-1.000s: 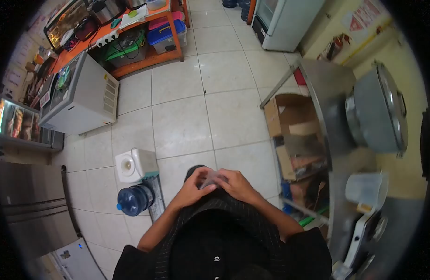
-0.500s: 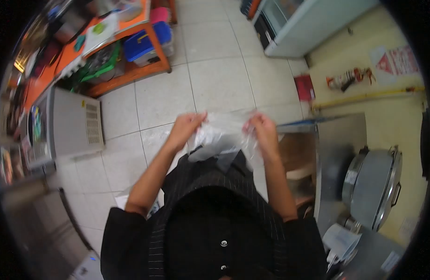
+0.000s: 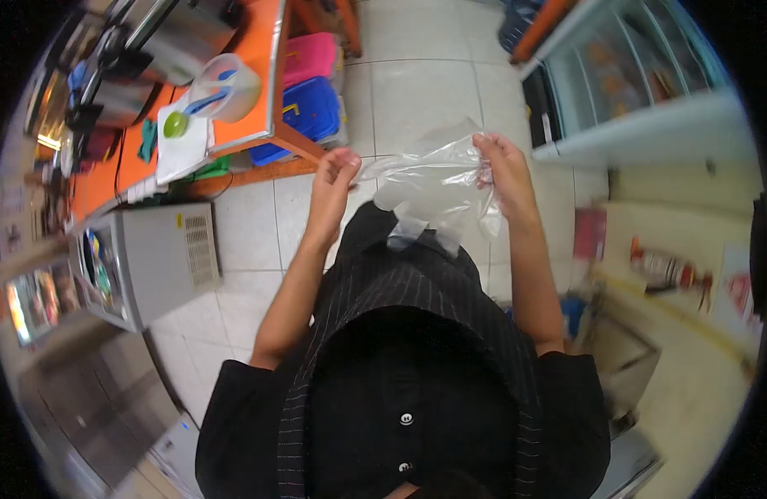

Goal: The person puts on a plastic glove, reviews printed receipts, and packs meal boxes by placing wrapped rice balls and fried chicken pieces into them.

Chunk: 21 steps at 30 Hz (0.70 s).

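Observation:
A clear plastic bag (image 3: 429,187) stretches between my two hands in front of the apron. Its lower part hangs in crumpled folds; whether anything lies inside I cannot tell. My left hand (image 3: 332,185) pinches the bag's left edge between thumb and fingers. The upper right corner is gripped by my right hand (image 3: 506,170), its fingers bent over the plastic. Below the bag is the dark striped apron (image 3: 408,279) I wear.
At the left, an orange table (image 3: 250,137) bears a clear pitcher (image 3: 234,91), a green cup (image 3: 175,125) and large pots. Blue (image 3: 313,112) and pink bins sit beneath. A grey appliance (image 3: 163,254) stands nearer. A glass-door fridge (image 3: 616,75) is at the right, above a fire extinguisher (image 3: 670,270).
My view has moved forward along the aisle, nearer the orange table and the fridge. Both hands have risen in view, with the bag still held between them. The steel counter has mostly slipped from sight.

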Tool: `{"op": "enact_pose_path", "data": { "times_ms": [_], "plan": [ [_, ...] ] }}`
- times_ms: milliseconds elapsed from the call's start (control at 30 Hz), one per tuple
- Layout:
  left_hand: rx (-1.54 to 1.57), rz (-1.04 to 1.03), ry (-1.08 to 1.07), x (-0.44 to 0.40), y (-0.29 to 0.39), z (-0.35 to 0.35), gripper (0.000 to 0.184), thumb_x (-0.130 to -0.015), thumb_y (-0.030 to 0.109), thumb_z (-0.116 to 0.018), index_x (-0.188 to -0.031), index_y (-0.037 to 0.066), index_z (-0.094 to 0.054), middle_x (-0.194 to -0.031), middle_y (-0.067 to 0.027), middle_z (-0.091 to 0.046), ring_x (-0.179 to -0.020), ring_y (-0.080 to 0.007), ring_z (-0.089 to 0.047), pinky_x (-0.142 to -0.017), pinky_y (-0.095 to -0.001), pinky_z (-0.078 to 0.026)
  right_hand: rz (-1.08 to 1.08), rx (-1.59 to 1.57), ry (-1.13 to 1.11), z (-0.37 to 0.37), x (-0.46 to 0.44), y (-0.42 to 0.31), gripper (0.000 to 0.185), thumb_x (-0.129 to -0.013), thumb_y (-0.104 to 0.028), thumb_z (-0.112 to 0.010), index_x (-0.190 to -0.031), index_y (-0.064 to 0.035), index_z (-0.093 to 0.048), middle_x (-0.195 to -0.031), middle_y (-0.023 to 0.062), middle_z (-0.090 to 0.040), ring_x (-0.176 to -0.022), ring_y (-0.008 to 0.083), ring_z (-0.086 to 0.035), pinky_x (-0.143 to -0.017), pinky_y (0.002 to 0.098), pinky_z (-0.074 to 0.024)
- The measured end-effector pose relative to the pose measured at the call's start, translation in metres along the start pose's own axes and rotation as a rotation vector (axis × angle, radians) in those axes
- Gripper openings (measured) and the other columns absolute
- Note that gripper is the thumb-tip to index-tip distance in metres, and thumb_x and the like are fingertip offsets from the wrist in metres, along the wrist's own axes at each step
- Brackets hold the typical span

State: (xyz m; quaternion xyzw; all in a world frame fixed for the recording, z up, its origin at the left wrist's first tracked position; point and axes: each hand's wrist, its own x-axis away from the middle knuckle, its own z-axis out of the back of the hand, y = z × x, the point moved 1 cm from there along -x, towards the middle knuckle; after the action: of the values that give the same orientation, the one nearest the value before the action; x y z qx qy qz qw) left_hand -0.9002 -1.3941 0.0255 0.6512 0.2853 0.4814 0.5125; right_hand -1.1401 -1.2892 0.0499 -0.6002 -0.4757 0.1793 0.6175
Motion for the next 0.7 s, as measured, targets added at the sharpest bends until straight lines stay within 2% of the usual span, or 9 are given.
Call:
{"op": "enact_pose_path", "data": {
  "times_ms": [100,200,267,333,400,533,600,633,700],
  "plan": [
    [-0.285,-0.331,0.0,-0.076,0.035,-0.008,0.049,-0.088,0.026,-0.059,-0.129,0.007,-0.04,-0.124,-0.0079,-0.05,-0.097,-0.0158,-0.055,-0.084,-0.0316,-0.042,0.015,0.396,-0.372,-0.033,-0.104,-0.057,0.032,-0.082,-0.024,-0.067,-0.101,-0.0009,-0.056,-0.066,-0.0014,-0.05,-0.051,0.0063,-0.046,-0.044,0.0217,-0.0381],
    [-0.552,-0.645,0.064,-0.163,0.098,-0.053,0.047,-0.086,0.025,-0.062,-0.124,0.002,-0.049,-0.112,-0.0084,-0.058,-0.089,-0.0143,-0.057,-0.077,-0.0297,-0.045,0.087,0.688,-0.807,-0.06,-0.204,-0.105,0.034,-0.081,-0.02,-0.068,-0.108,-0.004,-0.054,-0.074,-0.0018,-0.052,-0.063,0.0052,-0.048,-0.051,0.0206,-0.0389],
    [-0.638,-0.382,-0.219,-0.243,0.133,-0.061,0.04,-0.083,0.028,-0.064,-0.111,0.0,-0.059,-0.096,-0.0101,-0.064,-0.083,-0.0148,-0.059,-0.075,-0.0301,-0.047,0.099,0.726,-0.968,-0.065,-0.269,-0.14,0.038,-0.08,-0.015,-0.069,-0.112,-0.0042,-0.052,-0.077,-0.0019,-0.053,-0.067,0.0047,-0.048,-0.055,0.0194,-0.0387],
    [-0.456,-0.317,-0.37,-0.315,0.152,-0.075,0.031,-0.085,0.028,-0.063,-0.087,-0.002,-0.069,-0.071,-0.0076,-0.068,-0.065,-0.0128,-0.059,-0.066,-0.0284,-0.048,0.12,0.748,-0.895,-0.054,-0.325,-0.174,0.041,-0.079,-0.013,-0.07,-0.115,-0.0053,-0.051,-0.078,-0.002,-0.054,-0.069,0.005,-0.049,-0.058,0.0191,-0.0385],
    [-0.444,-0.252,-0.442,-0.386,0.174,-0.09,0.029,-0.086,0.027,-0.063,-0.089,-0.002,-0.069,-0.076,-0.0072,-0.068,-0.067,-0.011,-0.059,-0.065,-0.0267,-0.048,0.163,0.783,-0.718,-0.027,-0.39,-0.196,0.041,-0.078,-0.015,-0.071,-0.113,-0.0044,-0.053,-0.084,0.0003,-0.058,-0.076,0.0092,-0.052,-0.067,0.0225,-0.0417],
    [-0.39,-0.104,-0.532,-0.497,0.229,-0.121,0.029,-0.086,0.028,-0.063,-0.093,0.0,-0.07,-0.079,-0.0053,-0.069,-0.069,-0.0085,-0.058,-0.066,-0.0243,-0.047,0.561,0.905,0.037,0.024,-0.46,-0.251,0.037,-0.076,-0.021,-0.071,-0.105,-0.002,-0.058,-0.101,0.0119,-0.061,-0.088,0.0226,-0.058,-0.078,0.0346,-0.0463],
    [-0.379,-0.102,-0.537,-0.557,0.227,-0.138,0.029,-0.086,0.029,-0.063,-0.093,0.002,-0.07,-0.08,-0.0043,-0.069,-0.071,-0.0074,-0.057,-0.066,-0.0242,-0.047,0.642,0.795,0.251,0.026,-0.476,-0.274,0.03,-0.077,-0.02,-0.07,-0.1,-0.003,-0.06,-0.093,0.0105,-0.062,-0.084,0.0211,-0.059,-0.076,0.0324,-0.0463],
    [-0.418,-0.138,-0.526,-0.586,0.225,-0.148,0.03,-0.086,0.031,-0.062,-0.093,0.002,-0.07,-0.082,-0.0036,-0.069,-0.072,-0.0067,-0.057,-0.067,-0.0241,-0.047,0.574,0.74,0.294,0.015,-0.48,-0.285,0.022,-0.078,-0.017,-0.068,-0.094,-0.0033,-0.062,-0.083,0.008,-0.062,-0.078,0.0188,-0.059,-0.072,0.0299,-0.0465],
    [-0.556,-0.044,-0.532,-0.637,0.234,-0.17,0.03,-0.086,0.03,-0.063,-0.098,0.004,-0.07,-0.088,-0.0035,-0.069,-0.08,-0.0083,-0.06,-0.074,-0.0252,-0.048,0.437,0.667,-0.069,-0.002,-0.512,-0.297,0.019,-0.079,-0.015,-0.065,-0.095,-0.004,-0.064,-0.081,0.0058,-0.065,-0.072,0.0122,-0.06,-0.068,0.0269,-0.0471]
  ]
}}
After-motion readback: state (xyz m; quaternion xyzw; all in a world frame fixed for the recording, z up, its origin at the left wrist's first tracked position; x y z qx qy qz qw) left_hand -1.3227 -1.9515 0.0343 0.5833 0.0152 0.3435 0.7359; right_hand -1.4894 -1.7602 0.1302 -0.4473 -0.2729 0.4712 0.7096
